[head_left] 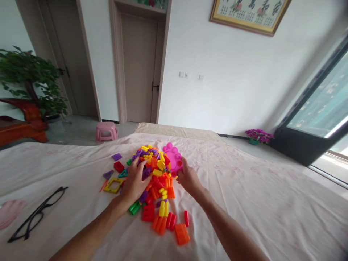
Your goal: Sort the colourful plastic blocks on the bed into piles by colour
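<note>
A heap of plastic building blocks [156, 183] in red, orange, yellow, purple and green lies on the cloth in front of me. My left hand [136, 179] rests at the heap's left side, thumb and fingers apart around some blocks. At the heap's right, my right hand [188, 178] grips the edge of a pink tray with scalloped, round cups [173, 156], which is tilted up against the blocks. Its fingertips are partly hidden behind the tray. A yellow square frame piece [113, 185] lies left of my left hand, and an orange block [182, 234] lies nearest to me.
Black-framed glasses [38, 214] and a pale pink item [12, 213] lie on the cloth [244, 210] at left. Beyond the covered surface stand a pink stool [106, 131], a potted plant [31, 79] and purple flowers [259, 135].
</note>
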Tool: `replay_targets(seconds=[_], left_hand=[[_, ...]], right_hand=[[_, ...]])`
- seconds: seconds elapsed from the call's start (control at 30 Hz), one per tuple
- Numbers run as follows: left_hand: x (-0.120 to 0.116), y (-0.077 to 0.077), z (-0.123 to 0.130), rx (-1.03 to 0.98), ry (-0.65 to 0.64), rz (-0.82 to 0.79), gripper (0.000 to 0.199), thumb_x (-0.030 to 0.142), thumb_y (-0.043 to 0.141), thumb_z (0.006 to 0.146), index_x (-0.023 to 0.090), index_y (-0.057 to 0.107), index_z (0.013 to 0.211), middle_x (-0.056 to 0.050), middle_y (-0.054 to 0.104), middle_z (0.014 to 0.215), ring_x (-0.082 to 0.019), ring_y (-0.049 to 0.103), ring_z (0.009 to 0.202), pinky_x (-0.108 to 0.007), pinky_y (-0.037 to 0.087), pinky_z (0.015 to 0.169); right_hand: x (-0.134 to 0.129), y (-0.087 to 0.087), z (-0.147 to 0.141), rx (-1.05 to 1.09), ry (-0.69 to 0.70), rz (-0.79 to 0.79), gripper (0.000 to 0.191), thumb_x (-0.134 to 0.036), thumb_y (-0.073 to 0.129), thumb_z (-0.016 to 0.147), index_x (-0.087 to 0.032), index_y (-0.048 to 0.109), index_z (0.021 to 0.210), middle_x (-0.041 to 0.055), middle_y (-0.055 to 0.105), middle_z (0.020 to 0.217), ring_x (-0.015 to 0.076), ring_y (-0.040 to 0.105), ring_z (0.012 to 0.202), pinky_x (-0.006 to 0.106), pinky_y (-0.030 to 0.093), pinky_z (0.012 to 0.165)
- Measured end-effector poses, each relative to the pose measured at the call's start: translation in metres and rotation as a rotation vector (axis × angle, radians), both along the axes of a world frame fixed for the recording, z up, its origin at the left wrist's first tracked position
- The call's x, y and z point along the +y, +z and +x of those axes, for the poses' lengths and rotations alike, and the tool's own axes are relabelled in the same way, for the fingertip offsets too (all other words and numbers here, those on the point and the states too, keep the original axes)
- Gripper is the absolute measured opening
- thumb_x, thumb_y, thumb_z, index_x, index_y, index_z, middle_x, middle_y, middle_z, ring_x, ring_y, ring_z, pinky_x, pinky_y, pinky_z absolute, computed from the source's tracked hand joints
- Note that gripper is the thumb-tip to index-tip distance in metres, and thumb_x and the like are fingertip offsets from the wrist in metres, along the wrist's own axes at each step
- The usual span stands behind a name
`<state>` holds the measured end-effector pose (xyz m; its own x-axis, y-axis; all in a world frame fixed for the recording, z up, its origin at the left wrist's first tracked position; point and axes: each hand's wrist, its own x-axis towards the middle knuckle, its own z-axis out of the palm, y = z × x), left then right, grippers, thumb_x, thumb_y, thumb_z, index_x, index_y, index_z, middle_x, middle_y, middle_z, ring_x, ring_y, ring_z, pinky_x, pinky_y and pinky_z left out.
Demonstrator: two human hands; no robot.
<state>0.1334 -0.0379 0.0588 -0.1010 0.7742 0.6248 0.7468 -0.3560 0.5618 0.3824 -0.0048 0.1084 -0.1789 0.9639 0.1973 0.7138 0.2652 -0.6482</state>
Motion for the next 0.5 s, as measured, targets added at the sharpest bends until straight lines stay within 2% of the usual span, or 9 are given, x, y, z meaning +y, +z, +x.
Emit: replay_targets(seconds=[0.07, 0.13, 0.2, 0.27, 0.37, 0.43, 0.5], left_hand=[[-0.022, -0.003, -0.016, 0.137, 0.051, -0.014, 0.055, 0.027, 0.063, 0.082, 0.023, 0.055, 0.136, -0.015, 0.044, 0.148, -0.036, 0.042, 0.140, -0.059, 0.037, 0.113], [-0.050, -0.012, -0.029, 0.238, 0.066, -0.023, 0.066, 0.034, 0.067, 0.080, 0.025, 0.050, 0.143, -0.015, 0.044, 0.150, -0.037, 0.043, 0.139, -0.059, 0.038, 0.112], [-0.077, -0.026, -0.036, 0.308, 0.051, -0.065, 0.085, 0.040, 0.072, 0.075, 0.030, 0.038, 0.153, -0.014, 0.039, 0.155, -0.039, 0.040, 0.141, -0.060, 0.038, 0.112], [-0.097, -0.043, -0.039, 0.331, 0.027, -0.116, 0.098, 0.038, 0.076, 0.071, 0.033, 0.029, 0.157, -0.012, 0.031, 0.162, -0.039, 0.037, 0.144, -0.056, 0.041, 0.111], [-0.104, -0.064, -0.036, 0.299, 0.029, -0.162, 0.103, 0.033, 0.075, 0.071, 0.035, 0.022, 0.160, -0.012, 0.026, 0.164, -0.039, 0.038, 0.144, -0.052, 0.046, 0.109], [-0.096, -0.070, -0.032, 0.257, 0.054, -0.147, 0.100, 0.032, 0.071, 0.076, 0.035, 0.019, 0.160, -0.013, 0.027, 0.163, -0.038, 0.037, 0.145, -0.054, 0.045, 0.109], [-0.084, -0.072, -0.027, 0.230, 0.066, -0.118, 0.097, 0.029, 0.068, 0.079, 0.034, 0.017, 0.161, -0.014, 0.029, 0.161, -0.038, 0.035, 0.146, -0.056, 0.042, 0.111]], right_hand=[[0.017, -0.001, 0.019, 0.040, -0.075, -0.047, 0.066, -0.010, 0.045, 0.083, -0.020, 0.034, 0.148, -0.0001, 0.071, 0.072, 0.0136, 0.065, 0.053, 0.021, 0.048, 0.054], [0.035, -0.007, 0.042, 0.114, -0.174, -0.133, 0.068, -0.009, 0.048, 0.080, -0.020, 0.035, 0.147, 0.0002, 0.071, 0.072, 0.0131, 0.065, 0.052, 0.019, 0.048, 0.051], [0.050, -0.016, 0.062, 0.161, -0.260, -0.209, 0.072, -0.007, 0.051, 0.076, -0.019, 0.036, 0.146, 0.0007, 0.071, 0.073, 0.0131, 0.065, 0.052, 0.018, 0.049, 0.049], [0.061, -0.025, 0.074, 0.151, -0.297, -0.259, 0.070, -0.006, 0.055, 0.072, -0.016, 0.043, 0.140, 0.0000, 0.070, 0.068, 0.0129, 0.065, 0.051, 0.018, 0.049, 0.049], [0.066, -0.036, 0.072, 0.132, -0.192, -0.348, 0.040, -0.008, 0.056, 0.070, -0.012, 0.063, 0.109, 0.0007, 0.067, 0.060, 0.0126, 0.064, 0.049, 0.017, 0.049, 0.048], [0.064, -0.040, 0.062, 0.142, -0.097, -0.383, 0.021, -0.010, 0.054, 0.071, -0.012, 0.066, 0.088, 0.0028, 0.066, 0.057, 0.0134, 0.064, 0.049, 0.017, 0.048, 0.048], [0.060, -0.044, 0.053, 0.170, -0.060, -0.333, 0.017, -0.010, 0.052, 0.071, -0.011, 0.066, 0.081, 0.0046, 0.066, 0.054, 0.0150, 0.064, 0.047, 0.019, 0.047, 0.047]])
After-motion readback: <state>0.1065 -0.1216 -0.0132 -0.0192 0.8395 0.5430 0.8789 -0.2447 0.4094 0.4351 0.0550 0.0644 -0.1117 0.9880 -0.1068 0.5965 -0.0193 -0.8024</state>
